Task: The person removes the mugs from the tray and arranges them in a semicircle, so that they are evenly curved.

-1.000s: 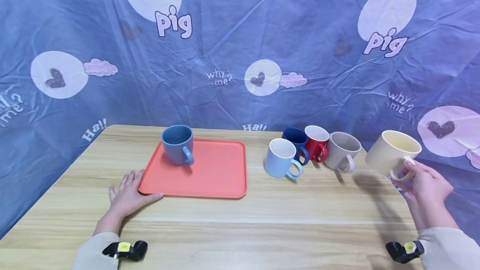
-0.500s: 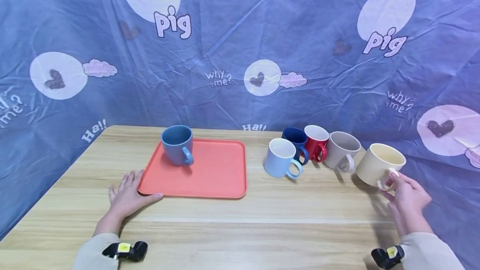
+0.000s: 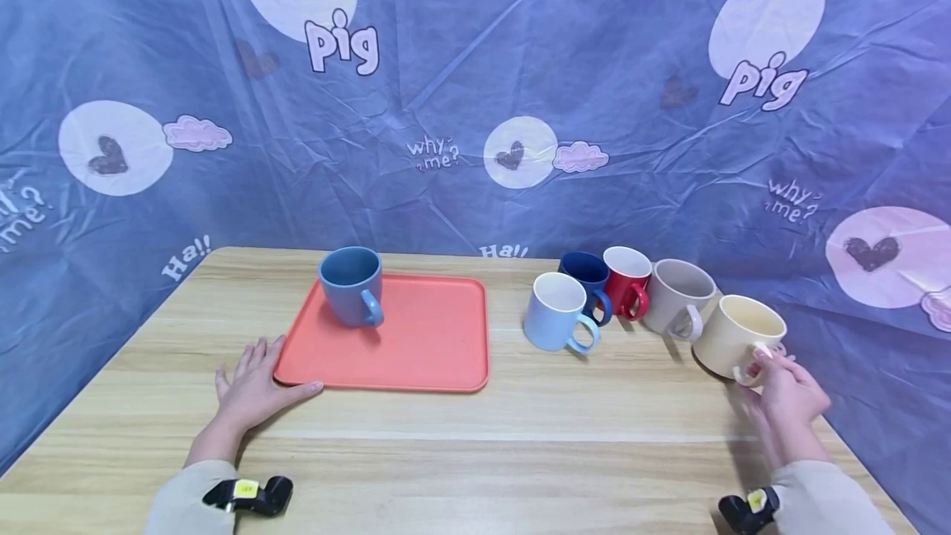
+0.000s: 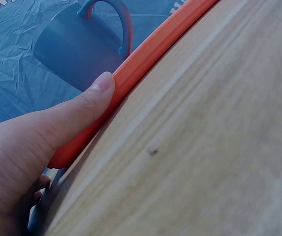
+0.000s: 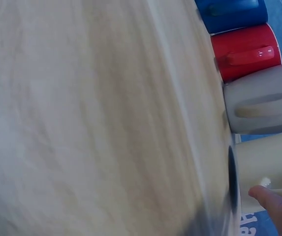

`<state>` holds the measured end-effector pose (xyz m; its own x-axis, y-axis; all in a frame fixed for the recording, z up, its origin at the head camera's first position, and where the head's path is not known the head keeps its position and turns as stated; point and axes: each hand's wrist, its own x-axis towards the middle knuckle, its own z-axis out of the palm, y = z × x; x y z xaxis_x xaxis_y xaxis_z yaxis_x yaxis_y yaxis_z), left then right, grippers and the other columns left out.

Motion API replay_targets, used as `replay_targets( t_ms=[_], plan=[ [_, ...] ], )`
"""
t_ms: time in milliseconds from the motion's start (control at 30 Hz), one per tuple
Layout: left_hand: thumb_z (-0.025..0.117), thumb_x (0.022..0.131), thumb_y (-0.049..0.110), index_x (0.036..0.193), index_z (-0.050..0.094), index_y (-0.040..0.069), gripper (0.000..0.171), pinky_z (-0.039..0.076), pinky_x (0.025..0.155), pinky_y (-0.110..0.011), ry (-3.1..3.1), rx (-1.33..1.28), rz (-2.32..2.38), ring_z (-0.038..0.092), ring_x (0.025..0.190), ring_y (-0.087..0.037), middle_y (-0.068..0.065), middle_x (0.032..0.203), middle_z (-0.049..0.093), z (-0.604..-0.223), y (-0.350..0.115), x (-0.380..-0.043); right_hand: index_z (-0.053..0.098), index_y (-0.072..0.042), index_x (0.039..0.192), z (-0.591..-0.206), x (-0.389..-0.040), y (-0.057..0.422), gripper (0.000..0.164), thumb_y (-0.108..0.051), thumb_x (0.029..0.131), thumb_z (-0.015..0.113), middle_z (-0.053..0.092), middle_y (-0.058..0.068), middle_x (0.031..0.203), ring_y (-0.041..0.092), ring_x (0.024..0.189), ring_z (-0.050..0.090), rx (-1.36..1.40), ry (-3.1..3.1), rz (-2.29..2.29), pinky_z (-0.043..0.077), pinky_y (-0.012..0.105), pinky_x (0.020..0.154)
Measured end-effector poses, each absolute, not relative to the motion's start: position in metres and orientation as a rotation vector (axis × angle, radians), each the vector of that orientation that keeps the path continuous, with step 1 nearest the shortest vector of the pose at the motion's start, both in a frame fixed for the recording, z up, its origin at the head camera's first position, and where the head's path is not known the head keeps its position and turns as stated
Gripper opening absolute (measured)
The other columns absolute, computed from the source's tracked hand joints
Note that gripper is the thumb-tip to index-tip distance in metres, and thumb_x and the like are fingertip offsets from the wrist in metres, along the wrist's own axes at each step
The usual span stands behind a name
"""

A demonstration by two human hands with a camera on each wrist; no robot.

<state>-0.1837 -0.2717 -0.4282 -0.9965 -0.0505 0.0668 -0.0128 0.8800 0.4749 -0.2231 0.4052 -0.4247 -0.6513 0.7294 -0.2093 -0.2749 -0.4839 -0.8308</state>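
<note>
My right hand (image 3: 791, 393) pinches the handle of a cream mug (image 3: 731, 337) at the table's right side. The mug is upright beside a grey mug (image 3: 678, 297); its base is at or just above the wood, I cannot tell which. In the right wrist view a thumb (image 5: 271, 204) lies by the handle of the cream mug (image 5: 264, 160). At the front left corner of a coral-red tray (image 3: 416, 345), my left hand (image 3: 253, 390) rests with fingers spread. Its thumb touches the tray's rim (image 4: 131, 76) in the left wrist view. A teal-blue mug (image 3: 349, 287) stands on the tray.
Left of the grey mug stand a red mug (image 3: 627, 283), a dark blue mug (image 3: 587, 275) and a light blue mug (image 3: 551, 320), close together with handles turned toward the front right. A blue printed cloth (image 3: 446, 89) hangs behind the wooden table (image 3: 520, 469).
My right hand has brought the cream mug down and to the left, closer to the grey mug. The left hand, the tray and the other mugs have stayed put.
</note>
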Motion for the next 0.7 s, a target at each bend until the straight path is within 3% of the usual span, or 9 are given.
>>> replay_targets(
  t_ms=[133,233,700],
  plan=[
    [0.059,0.062,0.065,0.135,0.017,-0.002,0.107,-0.013,0.083,-0.065,-2.971,0.049,-0.752,0.001,0.121,-0.047,-0.036,0.132,0.01,-0.428,-0.272,-0.184,0.071,-0.01,0.071,-0.411,-0.212,0.388,0.014,0.002,0.063,0.074,0.057,0.001,0.053,0.009,0.05,0.055,-0.797,-1.159,2.152,0.046,0.036,0.037],
    [0.059,0.062,0.065,0.135,0.017,-0.002,0.107,-0.014,0.083,-0.065,-2.972,0.047,-0.75,0.001,0.122,-0.047,-0.036,0.132,0.01,-0.428,-0.273,-0.184,0.071,-0.012,0.072,-0.401,-0.205,0.375,0.014,0.001,0.067,0.072,0.057,-0.002,0.059,0.008,0.052,0.055,-0.835,-1.174,2.155,0.046,0.035,0.038],
    [0.059,0.062,0.065,0.135,0.016,-0.003,0.108,-0.014,0.083,-0.065,-2.975,0.047,-0.754,0.0,0.122,-0.047,-0.036,0.132,0.009,-0.428,-0.273,-0.185,0.064,-0.004,0.061,-0.394,-0.206,0.346,0.015,0.009,0.067,0.068,0.055,0.001,0.052,0.01,0.043,0.052,-0.756,-0.989,2.151,0.041,0.031,0.03]
  ],
)
